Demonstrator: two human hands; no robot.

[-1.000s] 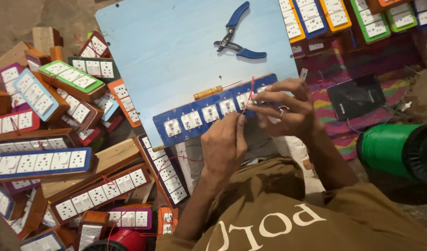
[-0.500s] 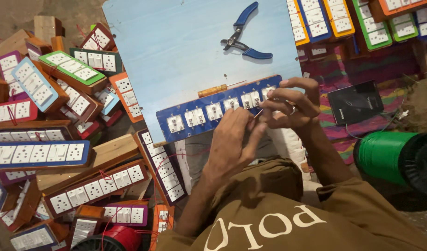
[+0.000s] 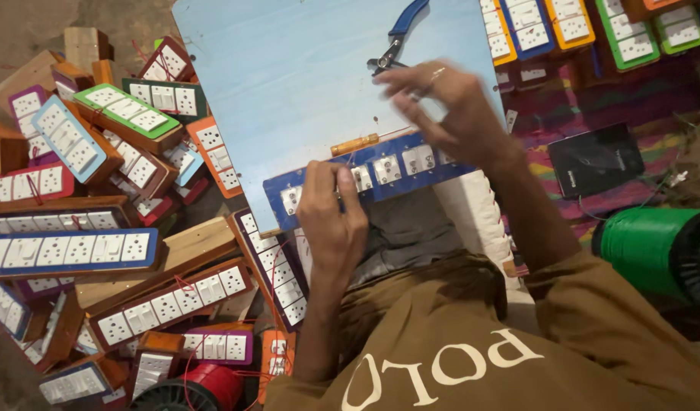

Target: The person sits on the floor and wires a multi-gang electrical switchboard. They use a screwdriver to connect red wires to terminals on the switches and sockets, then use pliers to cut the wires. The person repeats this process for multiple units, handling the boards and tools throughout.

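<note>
Left hand (image 3: 331,217) clamps down on the near end of the blue board (image 3: 365,179), fingers curled over its top edge, thumb side toward the body. That board, a long blue strip studded with white switches and sockets, lies slantwise across the lower edge of the pale blue panel (image 3: 289,84), right in front of the person's lap. Right hand (image 3: 449,106) hangs over the board's far end, fingers spread and loosely bent (a ring shows on one finger); it is blurred, so I cannot tell whether it pinches anything. A wooden-handled screwdriver (image 3: 355,144) lies on the panel just above the board, between the two hands. Further up the panel, blue-handled pliers (image 3: 395,38) rest near the top edge, just beyond the right hand's fingertips.

Out to the left, a big heap of finished boards (image 3: 98,190): wooden boxes with faces in green, red, blue, orange and purple, all carrying white sockets, piled at every angle. More of them run along the top right (image 3: 578,27) in a neater row. At the bottom, a red wire spool (image 3: 205,384) sits among the boxes, thin red wire trailing off it. On the right, a dark flat pack (image 3: 593,160) lies on a striped cloth (image 3: 563,114), and a green spool (image 3: 647,247) sits near the right elbow, partly cut off by the frame's edge.
</note>
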